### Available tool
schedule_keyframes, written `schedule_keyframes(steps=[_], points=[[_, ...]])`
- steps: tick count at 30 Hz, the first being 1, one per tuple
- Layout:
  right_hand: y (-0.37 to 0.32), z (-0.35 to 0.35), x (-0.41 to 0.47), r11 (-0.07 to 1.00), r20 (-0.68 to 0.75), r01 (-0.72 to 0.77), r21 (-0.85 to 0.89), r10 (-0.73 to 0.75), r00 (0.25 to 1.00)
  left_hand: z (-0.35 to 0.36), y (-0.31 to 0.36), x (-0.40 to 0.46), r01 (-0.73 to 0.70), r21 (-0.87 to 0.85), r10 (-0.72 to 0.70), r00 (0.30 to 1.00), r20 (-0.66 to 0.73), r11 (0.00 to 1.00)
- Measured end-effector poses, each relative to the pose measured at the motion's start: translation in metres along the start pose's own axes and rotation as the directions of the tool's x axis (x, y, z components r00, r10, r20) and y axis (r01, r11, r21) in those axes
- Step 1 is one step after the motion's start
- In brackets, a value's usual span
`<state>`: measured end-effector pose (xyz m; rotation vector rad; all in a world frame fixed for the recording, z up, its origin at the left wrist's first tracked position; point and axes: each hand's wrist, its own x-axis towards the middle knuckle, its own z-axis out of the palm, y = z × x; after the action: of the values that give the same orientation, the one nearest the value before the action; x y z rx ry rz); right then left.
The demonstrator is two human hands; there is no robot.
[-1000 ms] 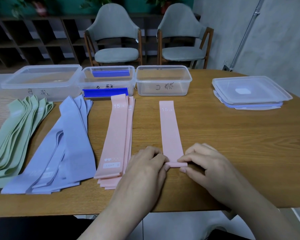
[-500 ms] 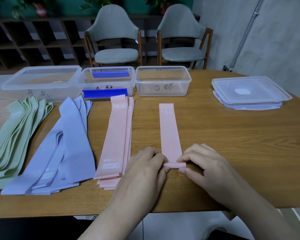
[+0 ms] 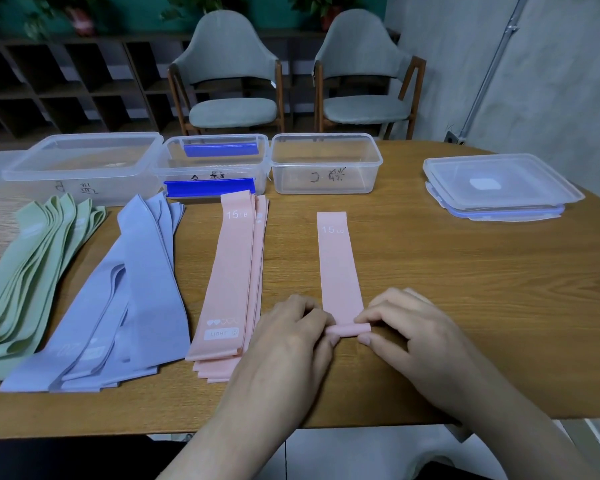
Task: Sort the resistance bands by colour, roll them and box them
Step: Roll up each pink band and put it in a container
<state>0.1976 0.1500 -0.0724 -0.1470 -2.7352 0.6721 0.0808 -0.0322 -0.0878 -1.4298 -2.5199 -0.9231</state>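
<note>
A single pink band [image 3: 336, 261] lies lengthwise on the wooden table, its near end turned into a small roll. My left hand [image 3: 291, 337] pinches the roll's left end and my right hand [image 3: 399, 323] pinches its right end. Left of it lies a stack of pink bands [image 3: 234, 271], then a pile of lilac bands [image 3: 129, 299] and a pile of green bands [image 3: 25, 275]. Three clear boxes stand in a row at the back: a large one [image 3: 84, 168], a middle one [image 3: 215, 168] with blue clips, and a right one [image 3: 326, 164].
Stacked clear lids [image 3: 499, 185] lie at the right back of the table [image 3: 465, 289]. Two grey chairs [image 3: 232, 74] stand behind the table, before dark shelving. The table's near edge runs just under my forearms.
The roll at the band's near end has grown thicker and the band's far end has drawn slightly toward me. Both hands stay at the roll.
</note>
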Motion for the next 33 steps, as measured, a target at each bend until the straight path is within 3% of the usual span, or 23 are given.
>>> schedule_keyframes(steps=[33], points=[[-0.0036, -0.0011, -0.0008, 0.999, 0.022, -0.034, 0.001, 0.034, 0.999, -0.0028, 0.0011, -0.0006, -0.006, -0.030, 0.006, 1.000, -0.003, 1.000]])
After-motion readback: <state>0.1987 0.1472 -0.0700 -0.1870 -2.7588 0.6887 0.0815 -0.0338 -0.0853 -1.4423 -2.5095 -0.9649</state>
